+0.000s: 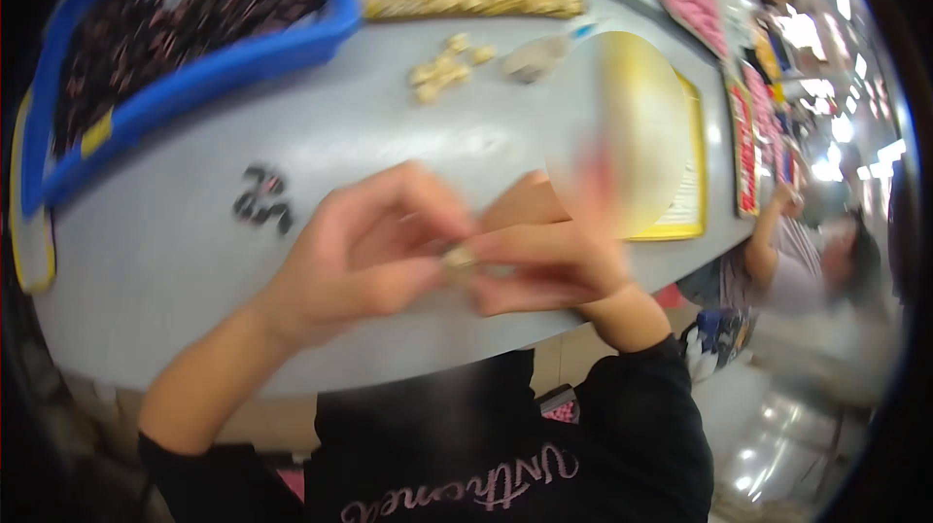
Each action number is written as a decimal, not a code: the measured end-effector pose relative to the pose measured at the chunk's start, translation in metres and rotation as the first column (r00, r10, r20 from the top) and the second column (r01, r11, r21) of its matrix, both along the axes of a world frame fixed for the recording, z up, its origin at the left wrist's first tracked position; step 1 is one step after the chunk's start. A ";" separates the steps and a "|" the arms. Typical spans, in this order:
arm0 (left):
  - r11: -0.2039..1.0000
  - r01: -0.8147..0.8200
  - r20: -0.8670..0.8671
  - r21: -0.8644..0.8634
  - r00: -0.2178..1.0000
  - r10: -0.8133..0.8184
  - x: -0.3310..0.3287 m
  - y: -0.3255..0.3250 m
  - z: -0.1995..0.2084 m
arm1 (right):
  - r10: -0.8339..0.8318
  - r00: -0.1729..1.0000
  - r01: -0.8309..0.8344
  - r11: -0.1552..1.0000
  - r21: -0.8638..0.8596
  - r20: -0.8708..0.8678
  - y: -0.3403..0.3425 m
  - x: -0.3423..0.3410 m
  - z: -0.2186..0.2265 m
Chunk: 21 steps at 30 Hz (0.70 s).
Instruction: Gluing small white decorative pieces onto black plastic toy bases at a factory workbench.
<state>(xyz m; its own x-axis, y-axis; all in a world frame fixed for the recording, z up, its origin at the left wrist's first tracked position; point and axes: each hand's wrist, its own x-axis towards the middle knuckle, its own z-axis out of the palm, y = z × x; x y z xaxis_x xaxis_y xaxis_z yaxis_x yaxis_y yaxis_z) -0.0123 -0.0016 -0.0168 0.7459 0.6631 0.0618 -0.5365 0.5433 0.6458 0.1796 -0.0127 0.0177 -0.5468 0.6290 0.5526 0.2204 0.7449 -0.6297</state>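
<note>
Black shirt [428,431], then pale piece [457,258] between left hand [338,256] and right hand [569,253], both pinching it

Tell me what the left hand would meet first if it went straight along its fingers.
Probably the small cream piece, then the right hand just beyond; blur makes depth uncertain.

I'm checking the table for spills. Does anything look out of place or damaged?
Nothing clearly stands out. The dark pieces outside the blue bin and the pale pieces lie in compact groups, not scattered like a spill. The held piece is too blurred to check for damage.
</note>
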 end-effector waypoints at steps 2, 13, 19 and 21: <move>0.998 0.025 0.005 -0.060 1.000 -0.024 0.009 0.001 0.010 | -0.144 0.953 0.177 0.978 0.106 -0.266 -0.004 -0.005 -0.010; 0.998 -0.025 -0.147 -0.053 0.989 0.017 0.008 -0.005 0.018 | -0.084 0.970 0.082 0.996 -0.018 -0.230 -0.008 -0.003 -0.004; 0.998 -0.057 -0.241 0.030 0.969 0.063 0.010 -0.001 0.017 | -0.076 0.974 0.084 0.996 0.025 -0.215 -0.004 0.000 -0.002; 0.993 -0.101 -0.243 0.063 0.963 0.114 0.011 -0.003 0.019 | -0.038 0.974 0.049 0.998 0.043 -0.224 -0.004 0.000 -0.001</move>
<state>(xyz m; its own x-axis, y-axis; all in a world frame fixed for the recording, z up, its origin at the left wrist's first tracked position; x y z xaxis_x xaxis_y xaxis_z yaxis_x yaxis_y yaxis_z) -0.0010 -0.0041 0.0022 0.6667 0.7411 -0.0796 -0.4112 0.4548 0.7900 0.1800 -0.0164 0.0163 -0.3794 0.6189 0.6877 0.1113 0.7684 -0.6302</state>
